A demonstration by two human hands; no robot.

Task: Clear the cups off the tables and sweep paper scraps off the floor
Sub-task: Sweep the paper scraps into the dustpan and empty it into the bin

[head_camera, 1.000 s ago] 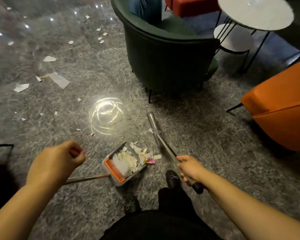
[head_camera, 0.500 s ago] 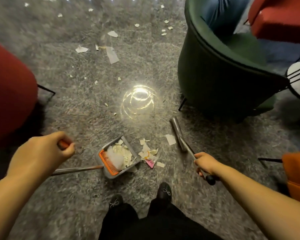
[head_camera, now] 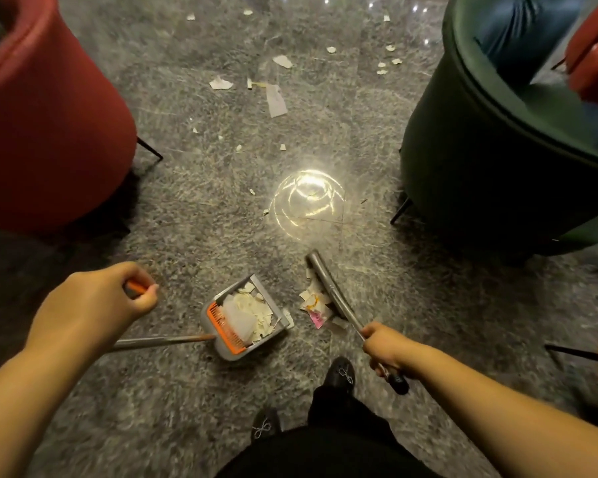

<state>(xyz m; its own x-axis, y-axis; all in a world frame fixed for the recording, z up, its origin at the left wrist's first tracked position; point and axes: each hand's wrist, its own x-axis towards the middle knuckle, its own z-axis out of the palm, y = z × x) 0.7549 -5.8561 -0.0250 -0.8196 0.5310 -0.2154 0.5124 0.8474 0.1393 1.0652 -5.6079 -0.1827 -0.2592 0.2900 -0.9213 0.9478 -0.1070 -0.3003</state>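
Left hand (head_camera: 94, 305): fingers curled tight round the orange grip of the dustpan handle (head_camera: 163, 342), knuckles up. Handle shaft ran from under the hand rightward, nearly level across the view, to the dustpan (head_camera: 244, 317). Dustpan sat on the grey floor (head_camera: 194, 219) at near centre, long axis diagonal, open mouth pointed far-right, orange comb edge at its near-left side. Filled with white paper scraps (head_camera: 247, 310).

Right hand (head_camera: 385, 348): fingers wrapped round the broom handle (head_camera: 354, 324) just above its black end cap. Handle ran from the hand up and to the left, toward the far side. Broom head (head_camera: 325, 282) lay with long axis diagonal, near-right to far-left, far tip pointed at the bright light reflection (head_camera: 308, 201) on the floor. Small pile of scraps (head_camera: 313, 303), one pink piece included, touched the left side of the broom head, between it and the dustpan mouth, just beside both.

More loose scraps (head_camera: 277, 98) scattered far centre, well apart from the pan. Red armchair (head_camera: 45, 108) far left, dark green armchair (head_camera: 491, 143) far right. Two black shoes (head_camera: 340, 372) near centre, below the pan and broom.
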